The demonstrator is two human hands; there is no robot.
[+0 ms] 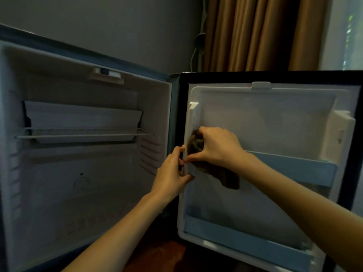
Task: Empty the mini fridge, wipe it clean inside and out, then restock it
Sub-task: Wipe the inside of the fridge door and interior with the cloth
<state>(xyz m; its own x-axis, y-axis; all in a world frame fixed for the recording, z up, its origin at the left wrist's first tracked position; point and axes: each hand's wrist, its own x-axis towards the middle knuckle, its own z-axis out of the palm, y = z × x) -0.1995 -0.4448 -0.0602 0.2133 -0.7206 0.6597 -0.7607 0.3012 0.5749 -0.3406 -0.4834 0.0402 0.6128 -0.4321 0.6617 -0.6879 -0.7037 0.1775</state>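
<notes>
Right hand (pixel 218 146) grips a brown cloth (pixel 229 179) (half hidden by its fingers); left hand (pixel 170 175) clasps the door rim (pixel 182 203).

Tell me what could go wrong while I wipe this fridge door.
1. The left hand grips the hinge-side edge of the door, right beside the fridge cabinet. If the door swings, the fingers could get pinched.
2. The brown cloth held in the right hand trails a loose tail close to the upper door rail. It might snag there.
</notes>
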